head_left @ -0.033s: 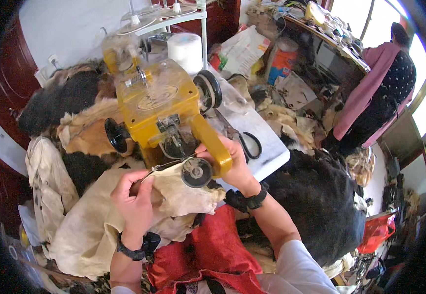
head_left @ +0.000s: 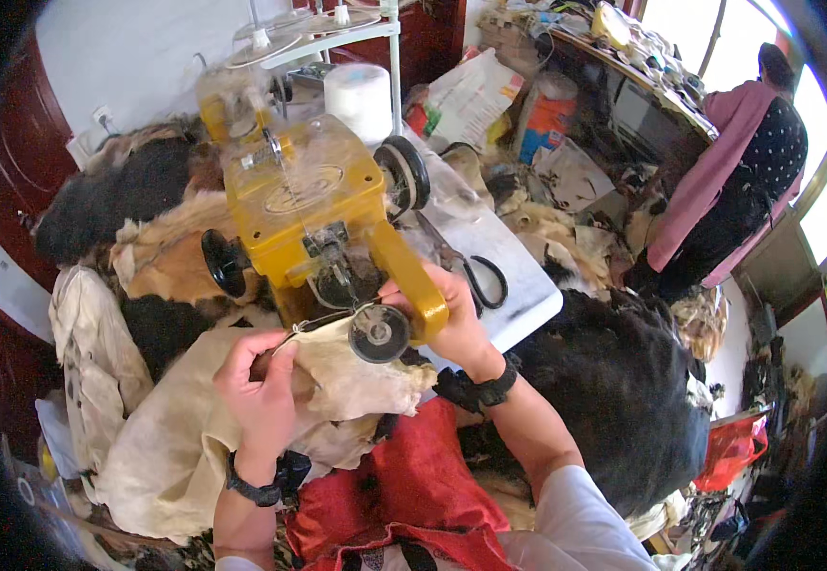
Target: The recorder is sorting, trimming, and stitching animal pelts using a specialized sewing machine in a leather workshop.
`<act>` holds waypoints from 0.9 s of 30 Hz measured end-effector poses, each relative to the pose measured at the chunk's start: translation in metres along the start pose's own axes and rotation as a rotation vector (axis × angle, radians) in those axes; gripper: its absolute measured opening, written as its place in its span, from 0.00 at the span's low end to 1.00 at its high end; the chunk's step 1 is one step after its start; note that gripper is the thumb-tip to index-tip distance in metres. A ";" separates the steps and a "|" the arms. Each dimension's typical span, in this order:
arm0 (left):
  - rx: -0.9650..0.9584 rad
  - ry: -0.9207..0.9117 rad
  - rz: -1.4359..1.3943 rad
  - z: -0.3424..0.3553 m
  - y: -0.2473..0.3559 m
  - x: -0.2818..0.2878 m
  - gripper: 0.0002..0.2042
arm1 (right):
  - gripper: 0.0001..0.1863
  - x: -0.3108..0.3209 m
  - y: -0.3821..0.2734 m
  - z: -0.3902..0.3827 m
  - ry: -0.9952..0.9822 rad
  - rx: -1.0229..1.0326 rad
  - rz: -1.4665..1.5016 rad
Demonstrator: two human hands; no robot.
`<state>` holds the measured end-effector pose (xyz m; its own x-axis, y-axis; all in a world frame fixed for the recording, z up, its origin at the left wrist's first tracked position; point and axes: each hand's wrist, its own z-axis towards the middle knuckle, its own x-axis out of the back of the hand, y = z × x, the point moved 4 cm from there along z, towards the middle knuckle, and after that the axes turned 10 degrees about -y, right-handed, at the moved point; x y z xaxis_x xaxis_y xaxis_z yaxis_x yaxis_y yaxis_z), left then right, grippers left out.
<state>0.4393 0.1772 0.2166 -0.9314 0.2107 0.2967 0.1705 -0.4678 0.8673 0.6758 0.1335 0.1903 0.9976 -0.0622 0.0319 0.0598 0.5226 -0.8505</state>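
Observation:
A yellow fur sewing machine [head_left: 342, 214] stands in front of me, dusted with loose fluff. My left hand [head_left: 259, 385] pinches the upper edge of a cream hide [head_left: 361, 379] between thumb and fingers, left of the dark feed disc [head_left: 379, 350]. The hide's edge runs up to the disc and needle, and the rest drapes toward my lap. My right hand [head_left: 453, 324] reaches around the machine's curved yellow arm [head_left: 415, 285]. Its fingertips are closed on the edge just right of the needle, partly hidden by that arm.
Scissors with black handles [head_left: 486, 283] lie on the white tabletop [head_left: 528, 309] at the right. Behind the machine stands a white thread cone [head_left: 358, 103]. Dark fur [head_left: 594, 400] is heaped to my right, more hides [head_left: 180, 243] to my left. A person [head_left: 747, 181] stands at the far right.

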 end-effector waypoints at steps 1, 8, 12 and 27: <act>0.001 -0.002 0.001 0.001 -0.001 0.000 0.04 | 0.07 -0.001 0.000 0.001 0.002 -0.001 0.001; -0.058 -0.007 0.078 0.003 0.000 0.001 0.05 | 0.07 0.001 -0.007 0.001 0.044 0.126 -0.099; -0.065 -0.050 0.029 0.005 -0.012 0.001 0.05 | 0.07 0.001 -0.006 0.000 0.081 0.064 -0.141; -0.079 -0.107 -0.011 0.006 0.000 -0.005 0.07 | 0.06 0.018 -0.017 0.003 -0.026 -0.063 -0.175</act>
<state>0.4456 0.1810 0.2177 -0.8928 0.3045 0.3320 0.1308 -0.5301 0.8378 0.6928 0.1261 0.2068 0.9728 -0.1247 0.1950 0.2306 0.4511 -0.8622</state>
